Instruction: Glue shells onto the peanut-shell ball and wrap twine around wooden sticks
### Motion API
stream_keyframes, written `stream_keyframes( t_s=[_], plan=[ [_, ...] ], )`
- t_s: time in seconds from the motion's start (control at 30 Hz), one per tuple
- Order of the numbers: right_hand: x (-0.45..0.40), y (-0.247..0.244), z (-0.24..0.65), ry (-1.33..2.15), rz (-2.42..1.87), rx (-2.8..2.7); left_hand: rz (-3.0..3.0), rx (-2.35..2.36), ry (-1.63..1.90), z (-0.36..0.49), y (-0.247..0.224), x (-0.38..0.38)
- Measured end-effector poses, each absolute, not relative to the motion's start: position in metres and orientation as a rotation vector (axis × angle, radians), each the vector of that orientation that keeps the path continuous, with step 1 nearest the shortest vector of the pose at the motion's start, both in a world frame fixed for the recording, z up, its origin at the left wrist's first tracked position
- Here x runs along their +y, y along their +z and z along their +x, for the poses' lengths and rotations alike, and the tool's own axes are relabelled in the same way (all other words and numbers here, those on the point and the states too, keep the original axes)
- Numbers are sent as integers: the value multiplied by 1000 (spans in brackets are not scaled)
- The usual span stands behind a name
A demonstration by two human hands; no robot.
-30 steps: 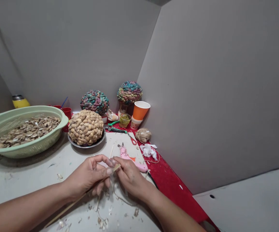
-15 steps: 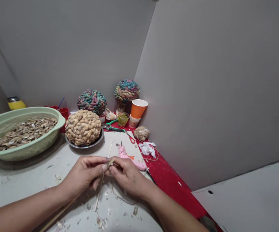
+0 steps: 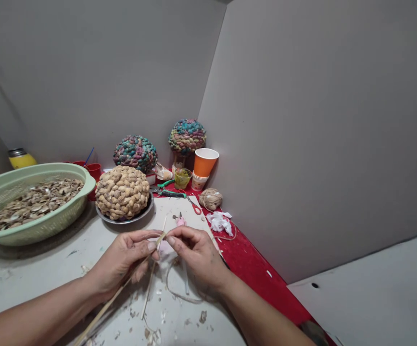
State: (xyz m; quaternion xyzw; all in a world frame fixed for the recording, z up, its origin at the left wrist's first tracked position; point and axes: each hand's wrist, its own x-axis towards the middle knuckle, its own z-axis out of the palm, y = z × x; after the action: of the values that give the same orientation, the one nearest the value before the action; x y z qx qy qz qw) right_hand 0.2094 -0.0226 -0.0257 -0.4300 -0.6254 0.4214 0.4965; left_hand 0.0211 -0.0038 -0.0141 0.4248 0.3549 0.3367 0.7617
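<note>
My left hand point(image 3: 131, 257) pinches a long, narrow tan fibre strip point(image 3: 112, 300) between thumb and fingers. The strip trails down past my left wrist to the bottom edge. My right hand point(image 3: 199, 252) closes thumb and forefinger on the strip's upper end. Between the hands, a short piece of it shows, slanting up to the right. Below them a thin pale stick point(image 3: 147, 292) lies on the table. A pink glue gun point(image 3: 181, 221) lies just beyond my fingers, mostly covered by them. Loose twine point(image 3: 183, 297) curls under my right hand.
A green colander point(image 3: 38, 230) of flat shell pieces stands left. Beside it, a ball of tan peanut-like shells point(image 3: 122, 192) sits in a metal dish. Coloured balls point(image 3: 135, 153), an orange paper cup point(image 3: 205, 166), pliers point(image 3: 172, 193), a twine ball point(image 3: 210, 198) and crumpled white tissue point(image 3: 219, 222) lie behind.
My hands have drawn slightly apart, the right one lifting its fingertips along the strip. More of the strip shows under my left hand. The view has shifted a little.
</note>
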Motion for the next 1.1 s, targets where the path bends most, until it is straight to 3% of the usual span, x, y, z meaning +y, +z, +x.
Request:
stream_keyframes(
  t_s=[0.67,1.1],
  plan=[
    [-21,-25,207,1219,-1087,-1435,1141,903,797,24,-21,-11],
    [-25,-20,208,1234,-974,-1564,656,693,551,22,-33,2]
  ],
)
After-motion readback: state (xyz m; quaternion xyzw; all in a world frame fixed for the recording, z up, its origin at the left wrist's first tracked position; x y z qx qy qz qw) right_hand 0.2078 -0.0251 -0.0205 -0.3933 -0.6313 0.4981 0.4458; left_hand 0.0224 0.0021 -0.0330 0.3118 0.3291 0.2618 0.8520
